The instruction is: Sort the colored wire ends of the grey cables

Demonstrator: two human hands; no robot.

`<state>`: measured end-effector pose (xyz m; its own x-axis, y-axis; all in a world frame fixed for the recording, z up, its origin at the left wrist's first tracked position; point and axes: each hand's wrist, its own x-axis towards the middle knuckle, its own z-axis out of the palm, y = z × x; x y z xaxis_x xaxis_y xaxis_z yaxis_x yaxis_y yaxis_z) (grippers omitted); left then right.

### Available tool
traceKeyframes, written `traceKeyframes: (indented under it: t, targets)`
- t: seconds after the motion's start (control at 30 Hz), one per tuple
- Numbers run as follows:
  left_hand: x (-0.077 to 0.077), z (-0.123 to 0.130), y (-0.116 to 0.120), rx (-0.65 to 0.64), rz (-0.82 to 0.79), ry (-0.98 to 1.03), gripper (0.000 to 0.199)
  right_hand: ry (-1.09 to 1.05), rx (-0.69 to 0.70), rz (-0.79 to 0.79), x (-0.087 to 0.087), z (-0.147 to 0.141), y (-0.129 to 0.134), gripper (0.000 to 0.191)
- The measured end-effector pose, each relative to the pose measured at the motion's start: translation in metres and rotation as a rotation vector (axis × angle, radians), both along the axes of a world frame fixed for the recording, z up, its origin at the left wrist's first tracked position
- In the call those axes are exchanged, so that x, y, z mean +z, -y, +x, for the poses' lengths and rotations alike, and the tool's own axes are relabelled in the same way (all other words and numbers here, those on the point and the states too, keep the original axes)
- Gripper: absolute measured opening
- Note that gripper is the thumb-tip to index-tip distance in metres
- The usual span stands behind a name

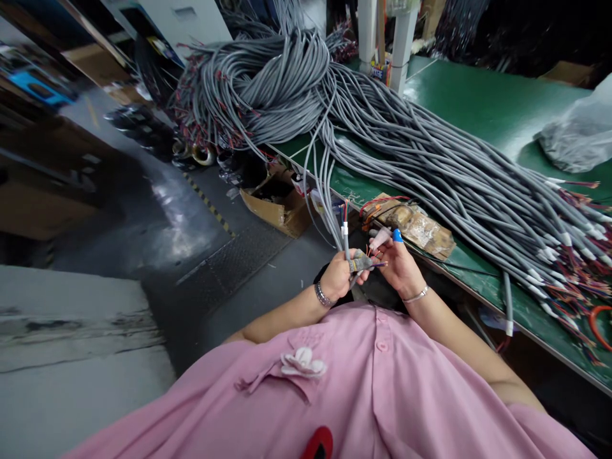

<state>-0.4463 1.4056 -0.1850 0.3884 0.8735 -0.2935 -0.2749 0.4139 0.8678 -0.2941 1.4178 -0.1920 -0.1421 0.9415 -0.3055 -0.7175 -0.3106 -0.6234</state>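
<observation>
My left hand (338, 275) is closed around the end of a grey cable (346, 245); its thumb wears a grey cover. Thin coloured wires (380, 264) stick out to the right of that grip. Another cable end with a white band (345, 228) and fanned coloured wires stands up just above the hand. My right hand (399, 268) is beside the wires, palm turned up, fingers partly curled, with blue and pale covers on fingertips. Whether it pinches a wire is too small to make out. More grey cables run from the left hand up to the large bundle.
A thick bundle of grey cables (411, 134) lies across the green table (492, 95), its stripped ends at the right. A taped cardboard block (421, 233) sits at the table's near edge. An open carton (282, 207) stands below, and a plastic bag (581, 131) lies at the right.
</observation>
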Motion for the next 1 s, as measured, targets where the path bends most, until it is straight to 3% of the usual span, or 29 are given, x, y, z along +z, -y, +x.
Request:
traceKeyframes:
  t: [0.27, 0.5, 0.63, 1.0]
  targets:
    - [0.001, -0.009, 0.011, 0.055, 0.026, -0.021, 0.031, 0.121, -0.012, 0.069, -0.003, 0.001, 0.003, 0.031]
    - [0.001, -0.007, 0.0, 0.032, 0.004, 0.008, 0.026, 0.201, -0.022, 0.116, -0.006, 0.0, -0.001, 0.046]
    - [-0.001, -0.004, -0.005, 0.031, -0.01, 0.021, 0.025, 0.156, 0.035, 0.086, -0.006, 0.0, -0.006, 0.046]
    - [-0.007, 0.0, -0.007, 0.022, -0.032, -0.004, 0.026, 0.068, -0.105, 0.012, -0.009, -0.008, -0.011, 0.042]
